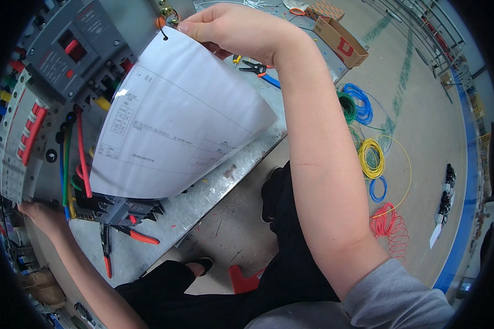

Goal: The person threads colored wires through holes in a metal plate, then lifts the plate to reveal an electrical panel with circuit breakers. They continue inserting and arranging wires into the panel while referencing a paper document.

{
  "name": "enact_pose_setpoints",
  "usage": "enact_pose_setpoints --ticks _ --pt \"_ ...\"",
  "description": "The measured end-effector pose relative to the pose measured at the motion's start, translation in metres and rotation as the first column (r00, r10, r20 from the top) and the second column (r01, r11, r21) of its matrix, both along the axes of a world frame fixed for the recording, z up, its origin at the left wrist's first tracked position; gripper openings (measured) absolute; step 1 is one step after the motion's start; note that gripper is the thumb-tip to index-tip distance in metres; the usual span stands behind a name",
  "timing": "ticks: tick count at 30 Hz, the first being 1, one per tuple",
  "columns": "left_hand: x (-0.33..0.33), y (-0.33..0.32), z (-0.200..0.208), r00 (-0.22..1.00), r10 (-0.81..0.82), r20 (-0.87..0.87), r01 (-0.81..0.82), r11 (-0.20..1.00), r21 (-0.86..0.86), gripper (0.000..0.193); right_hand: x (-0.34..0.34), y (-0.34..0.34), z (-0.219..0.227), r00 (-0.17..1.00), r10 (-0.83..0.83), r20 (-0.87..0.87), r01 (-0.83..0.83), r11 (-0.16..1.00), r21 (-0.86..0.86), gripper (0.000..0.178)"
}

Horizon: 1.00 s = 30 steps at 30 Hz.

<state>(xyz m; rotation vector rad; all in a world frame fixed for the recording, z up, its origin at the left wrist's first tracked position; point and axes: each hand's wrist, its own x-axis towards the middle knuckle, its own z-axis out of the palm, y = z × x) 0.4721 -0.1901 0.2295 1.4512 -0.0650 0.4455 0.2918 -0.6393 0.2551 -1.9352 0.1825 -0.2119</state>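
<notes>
At the top, my right hand (230, 30) is closed with thumb and fingers at the upper corner of a white printed wiring sheet (181, 120). The sheet is curved and hangs from a black tie through a hole near that corner, beside brass bolts (169, 13). My left hand (41, 216), at the far left, has its fingers curled at the bottom edge of a perforated metal plate (13, 183); the fingertips are partly hidden. Along this plate sit small breakers with a red lever bar (32, 131). A large grey circuit breaker (74, 46) with a red toggle is above them.
Red-handled pliers (140, 236) and a wire stripper (255, 67) lie on the metal bench (225, 172). A cardboard box (340, 43) stands at its far end. Coils of blue (359, 101), yellow (371, 159) and red wire (388, 225) lie on the floor at right. A red stool (244, 279) is below.
</notes>
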Motion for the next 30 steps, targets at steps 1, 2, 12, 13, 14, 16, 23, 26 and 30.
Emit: enact_pose_setpoints --ticks 1,2,12,13,14,16,23,26,30 --pt "0.002 0.003 -0.001 1.000 0.002 0.010 -0.003 1.000 0.021 0.068 0.000 0.001 0.001 1.000 -0.008 -0.006 0.008 1.000 -0.003 0.039" --pt "0.006 0.008 -0.003 1.000 0.004 0.020 -0.005 0.999 0.041 0.068 0.000 0.002 0.001 1.000 -0.016 -0.011 0.016 1.000 -0.006 0.039" --pt "-0.002 -0.001 0.006 1.000 0.001 -0.019 -0.001 0.999 -0.040 0.064 -0.001 -0.002 -0.001 0.999 -0.037 -0.009 0.036 0.997 -0.069 0.037" --pt "-0.003 0.001 0.005 0.999 -0.027 -0.017 0.026 0.998 -0.058 0.064 -0.002 -0.002 0.000 0.999 -0.020 -0.031 0.017 0.997 -0.077 0.036" --pt "-0.003 0.003 0.005 0.998 -0.055 -0.010 0.054 0.995 -0.080 0.064 -0.001 -0.004 0.003 0.999 -0.003 -0.049 -0.001 0.996 -0.089 0.035" --pt "-0.002 0.003 0.000 0.998 -0.055 -0.010 0.054 0.995 -0.082 0.065 -0.006 -0.005 0.006 0.996 0.032 -0.078 -0.040 0.994 -0.099 0.034" --pt "-0.005 -0.003 -0.007 0.960 -0.267 0.089 0.279 0.946 -0.167 0.064 -0.013 -0.012 0.014 0.993 0.117 -0.008 -0.117 0.990 -0.074 0.033" --pt "0.019 0.022 -0.025 0.957 -0.249 0.146 0.259 0.965 -0.049 0.062 -0.011 -0.005 0.021 0.993 0.112 0.048 -0.108 0.991 -0.074 0.032" --pt "0.006 0.012 -0.025 0.975 -0.156 0.159 0.136 0.982 0.130 0.050 -0.017 -0.004 0.023 0.999 0.047 0.009 -0.046 0.993 -0.107 0.029"
